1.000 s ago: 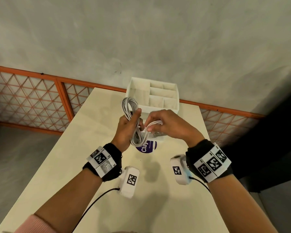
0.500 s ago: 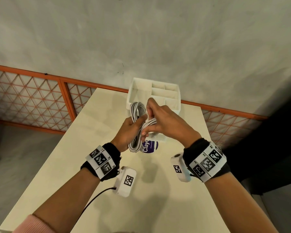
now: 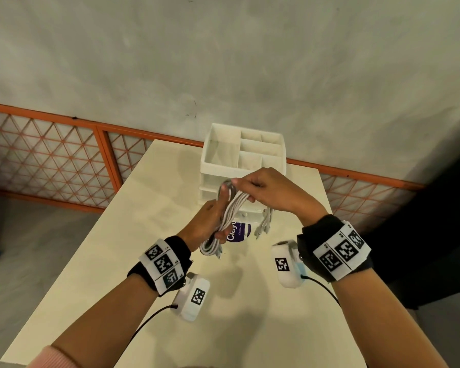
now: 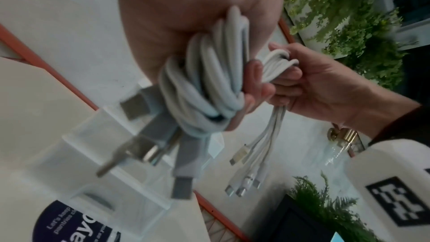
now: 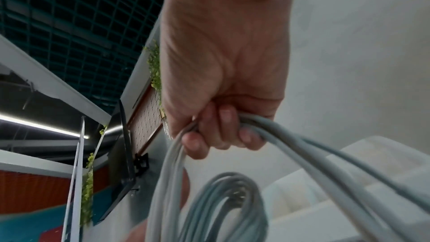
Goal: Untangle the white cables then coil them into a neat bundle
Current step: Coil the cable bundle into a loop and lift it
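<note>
Looking at the key relation first, the white cables [image 3: 230, 208] are held in the air between both hands, above the surface [image 3: 96, 261]. The left hand [image 3: 207, 220] is wrapped around the middle of the coiled loops, and the long axis of the coil runs from below this hand, toward the person, up and away to the right hand [image 3: 266, 189]. The right hand is closed on the free strands at the upper end of the coil, touching it; the plug ends [image 4: 246, 170] hang loose below this hand. The wrap is judged to be almost finished, with the right hand nearer to the loose ends. Beyond both hands, a white divided organizer [image 3: 243, 155] stands on the surface, and a purple label [image 3: 238, 232] is seen under the cables. Behind, a grey wall is met by an orange lattice rail [image 3: 51, 160].
</note>
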Demonstrator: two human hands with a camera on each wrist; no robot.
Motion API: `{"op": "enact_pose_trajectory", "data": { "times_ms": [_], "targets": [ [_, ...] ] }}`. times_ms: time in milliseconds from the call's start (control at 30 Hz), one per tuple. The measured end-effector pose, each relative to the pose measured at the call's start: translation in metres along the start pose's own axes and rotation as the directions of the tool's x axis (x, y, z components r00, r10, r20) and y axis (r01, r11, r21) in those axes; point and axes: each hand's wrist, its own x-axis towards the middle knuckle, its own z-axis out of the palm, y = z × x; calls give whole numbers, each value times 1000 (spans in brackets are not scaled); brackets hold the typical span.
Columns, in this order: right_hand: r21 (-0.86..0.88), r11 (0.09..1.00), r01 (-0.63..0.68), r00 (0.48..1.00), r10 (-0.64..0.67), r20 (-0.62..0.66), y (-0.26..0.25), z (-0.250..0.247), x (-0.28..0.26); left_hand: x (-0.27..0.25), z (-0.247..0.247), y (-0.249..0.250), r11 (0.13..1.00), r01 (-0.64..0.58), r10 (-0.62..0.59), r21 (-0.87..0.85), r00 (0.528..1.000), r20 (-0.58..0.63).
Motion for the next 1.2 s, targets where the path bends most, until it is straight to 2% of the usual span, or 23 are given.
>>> {"op": "enact_pose_trajectory", "data": {
  "times_ms": [67,200,333,433,567,633,767,833,933,1067,1200],
  "targets": [
    [19,1000,6,1000,-5,-26,-2,3,4,0,3,1,998,25,-24,-57,1000,14],
    [70,997,-20,997,25,-73,-1,9,12,0,7,1,997,51,-46,-61,995,87],
    [71,996,-50,985,60,-159,-1,15,15,-4,5,6,1000,7,-6,-9,986,164],
    [92,995,-48,975,67,-214,1,18,16,-8,3,5,997,-12,-1,82,986,166],
    [65,995,-75,974,87,-211,3,16,17,-7,4,0,998,8,-18,64,987,158],
    [48,992,-121,964,129,-234,11,11,18,-6,1,0,999,-19,14,39,990,141],
    [369,922,-122,971,188,-150,34,7,8,-5,-10,-4,998,-32,34,-48,998,59],
    [412,901,-133,975,193,-107,36,16,-1,-3,-12,-5,996,-34,36,-85,999,18],
    [449,889,-92,963,195,-187,32,40,-4,3,-9,-4,990,-62,57,-129,998,-39],
    [577,813,-78,889,318,-328,16,67,-2,8,-3,-4,982,-126,112,-138,988,-102],
    [607,774,-178,887,393,-241,14,71,0,8,-4,-3,972,-201,191,-125,978,-84]
  ]
}}
